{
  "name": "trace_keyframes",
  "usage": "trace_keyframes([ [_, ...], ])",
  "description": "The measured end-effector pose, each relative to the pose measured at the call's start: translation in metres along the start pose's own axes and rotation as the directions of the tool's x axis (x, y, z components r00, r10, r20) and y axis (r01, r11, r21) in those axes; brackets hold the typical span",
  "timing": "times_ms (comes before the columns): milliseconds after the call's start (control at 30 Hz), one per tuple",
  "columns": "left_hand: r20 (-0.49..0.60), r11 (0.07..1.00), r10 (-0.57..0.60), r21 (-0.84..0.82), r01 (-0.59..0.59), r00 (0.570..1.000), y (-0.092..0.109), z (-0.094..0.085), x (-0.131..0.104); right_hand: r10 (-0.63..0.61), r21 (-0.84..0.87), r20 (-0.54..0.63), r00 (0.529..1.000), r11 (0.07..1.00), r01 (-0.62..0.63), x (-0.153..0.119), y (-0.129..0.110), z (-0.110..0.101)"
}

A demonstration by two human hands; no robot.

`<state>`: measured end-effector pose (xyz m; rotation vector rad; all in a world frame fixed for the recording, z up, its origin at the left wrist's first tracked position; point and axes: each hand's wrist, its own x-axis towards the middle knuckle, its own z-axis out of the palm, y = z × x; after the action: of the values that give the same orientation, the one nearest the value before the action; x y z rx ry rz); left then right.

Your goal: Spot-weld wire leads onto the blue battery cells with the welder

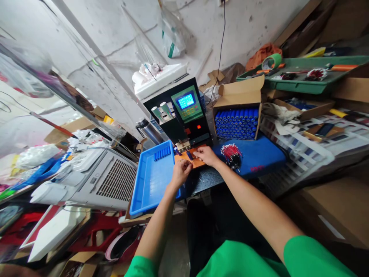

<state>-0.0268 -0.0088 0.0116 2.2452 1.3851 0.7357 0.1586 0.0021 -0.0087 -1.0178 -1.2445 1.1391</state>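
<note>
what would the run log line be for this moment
both hands at orange plate | blue cell between hands | machine display lit | wire bundle right

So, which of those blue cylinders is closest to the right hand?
The blue cylinder on the orange board, just by the fingertips of the right hand. Those in the blue tray and cardboard box lie farther off.

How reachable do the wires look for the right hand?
Probably yes: the wires lie on the blue mat, just right of the right hand, with nothing visible between. That hand is at the orange plate, though, fingers near a blue cell.
</note>
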Motion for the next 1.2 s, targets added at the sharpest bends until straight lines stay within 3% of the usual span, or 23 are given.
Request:
trace_keyframes([
  [200, -0.089, 0.997, -0.049, -0.071, 0.042, 0.995, 0.011, 0.001, -0.001, -0.086, -0.034, 0.107, 0.991, 0.995, 0.090, -0.003, 0.001, -0.001],
  [433, -0.079, 0.995, -0.055, -0.093, 0.048, 0.995, 0.025, 0.004, 0.005, -0.043, -0.025, 0.168, 0.985, 0.999, 0.047, -0.005, 0.003, 0.001],
  [567, -0.138, 0.997, -0.030, -0.070, 0.020, 0.990, 0.021, 0.002, -0.002, -0.053, -0.022, 0.097, 0.994, 0.998, 0.056, -0.004, -0.002, -0.002],
  [667, -0.176, 0.997, 0.059, -0.046, -0.068, 0.983, 0.016, -0.002, -0.009, -0.023, 0.027, 0.027, 0.999, 0.999, 0.023, -0.004, -0.006, -0.004],
  [867, 0.015, 0.977, 0.165, -0.138, -0.162, 0.986, 0.012, 0.002, -0.001, 0.070, 0.177, -0.072, 0.995, 0.983, -0.056, -0.008, -0.010, -0.006],
  [1067, 0.054, 0.968, 0.060, -0.247, -0.045, 0.997, 0.007, 0.012, -0.001, 0.071, 0.153, -0.127, 0.989, 0.987, -0.051, -0.006, -0.010, -0.003],
  [1200, 0.012, 0.968, 0.017, -0.249, -0.013, 1.000, 0.009, 0.010, -0.005, 0.066, 0.149, -0.153, 0.986, 0.988, -0.043, -0.004, -0.008, -0.001],
])
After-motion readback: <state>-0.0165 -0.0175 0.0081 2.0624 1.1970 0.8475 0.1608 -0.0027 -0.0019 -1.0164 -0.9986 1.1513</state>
